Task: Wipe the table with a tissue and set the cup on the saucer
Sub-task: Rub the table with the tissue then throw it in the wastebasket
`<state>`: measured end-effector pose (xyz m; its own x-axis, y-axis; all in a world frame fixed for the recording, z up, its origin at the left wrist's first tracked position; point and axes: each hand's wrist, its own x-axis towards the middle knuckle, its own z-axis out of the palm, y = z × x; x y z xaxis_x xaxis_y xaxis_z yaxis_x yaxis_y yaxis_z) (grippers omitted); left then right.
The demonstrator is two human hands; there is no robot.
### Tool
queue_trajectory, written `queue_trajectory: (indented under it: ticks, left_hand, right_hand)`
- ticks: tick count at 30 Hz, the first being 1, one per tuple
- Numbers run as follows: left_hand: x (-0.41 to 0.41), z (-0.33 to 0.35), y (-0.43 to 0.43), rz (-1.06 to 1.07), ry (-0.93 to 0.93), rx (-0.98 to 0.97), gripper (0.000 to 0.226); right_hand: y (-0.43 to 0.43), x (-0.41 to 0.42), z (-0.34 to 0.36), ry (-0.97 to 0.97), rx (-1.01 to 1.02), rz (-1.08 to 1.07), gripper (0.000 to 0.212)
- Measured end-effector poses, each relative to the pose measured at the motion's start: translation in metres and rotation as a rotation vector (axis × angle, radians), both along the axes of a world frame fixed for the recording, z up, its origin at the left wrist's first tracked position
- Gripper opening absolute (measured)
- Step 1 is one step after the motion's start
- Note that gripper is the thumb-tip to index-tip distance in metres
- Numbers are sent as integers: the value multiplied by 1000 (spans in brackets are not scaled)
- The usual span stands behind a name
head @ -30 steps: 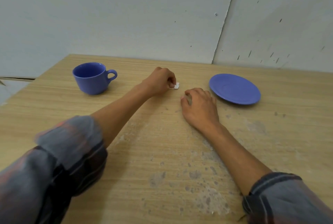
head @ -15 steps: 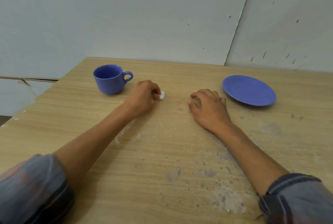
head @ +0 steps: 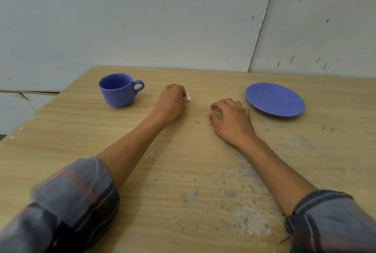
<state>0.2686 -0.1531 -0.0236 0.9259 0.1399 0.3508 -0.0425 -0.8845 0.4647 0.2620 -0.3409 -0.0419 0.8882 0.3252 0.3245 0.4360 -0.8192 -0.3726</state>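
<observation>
Left hand (head: 172, 103) with tissue (head: 188, 98) on worn table (head: 142, 181)

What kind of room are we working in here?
Hard to say; probably a plain workroom or makeshift setup, not a kitchen. A worn wooden table stands against bare, scuffed wall panels, with only a cup and saucer on it.

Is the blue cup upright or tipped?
Upright: the cup stands on the table, opening up, handle toward the left hand.
</observation>
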Motion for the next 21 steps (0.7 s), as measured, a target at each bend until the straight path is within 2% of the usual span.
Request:
queue_trajectory:
  ticks: [2, 4, 8, 10, 17, 19, 21]
  left_hand:
    - [10, 2, 12, 113, 47, -3, 22]
    - [16, 5, 3, 127, 69, -2, 24]
    - [16, 6, -38, -132, 51, -19, 15]
    - [12, 7, -37, -167, 44, -1, 16]
    - [13, 2, 24, 213, 38, 16, 24]
    - [13, 3, 22, 194, 15, 0, 20]
    - [7, 3, 16, 78, 4, -15, 15]
  right_hand:
    - [0, 0, 0, 4, 2, 4, 35]
    - [-1, 1, 0, 5, 7, 4, 35]
    - [-2, 2, 0, 4, 62, -8, 37]
    - [-3, 2, 1, 12, 91, -13, 38]
    - [-3, 0, 1, 18, 71, -3, 35]
    - [-4, 1, 0, 17, 79, 6, 35]
    - [-4, 2, 0, 20, 81, 6, 34]
